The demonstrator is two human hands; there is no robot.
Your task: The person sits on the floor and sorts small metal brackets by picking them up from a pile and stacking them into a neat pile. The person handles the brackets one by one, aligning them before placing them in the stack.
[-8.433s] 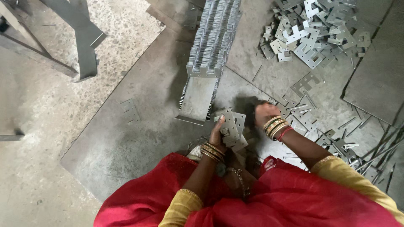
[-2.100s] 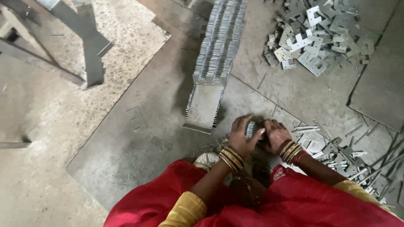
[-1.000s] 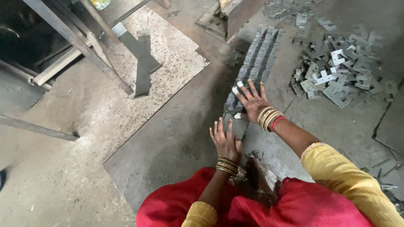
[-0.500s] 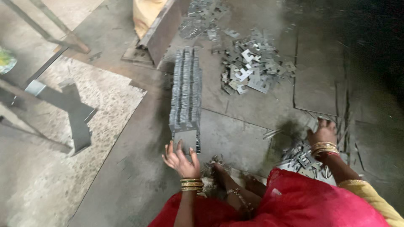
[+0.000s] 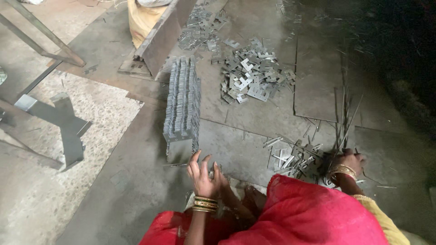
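My left hand (image 5: 202, 174) hovers with fingers spread just below the near end of a long row of stacked grey stamped metal plates (image 5: 182, 102) lying on the steel floor sheet. It holds nothing. My right hand (image 5: 349, 162) reaches out to the right into a small heap of loose metal pieces (image 5: 297, 156) and thin strips. Its fingers rest among them, and whether they grip a piece is hidden. Red cloth covers my lap at the bottom of the view.
A bigger pile of loose stamped plates (image 5: 252, 75) lies farther back. Behind the row stands a slanted steel channel (image 5: 159, 38) with a yellow sack (image 5: 141, 18). A metal frame leg (image 5: 61, 122) stands at left on speckled floor. Thin offcut strips (image 5: 345, 113) lie at right.
My right hand left the row of stacked plates and swung right to the small heap of loose pieces. My left hand stayed open near the row's end. The view shifted right.
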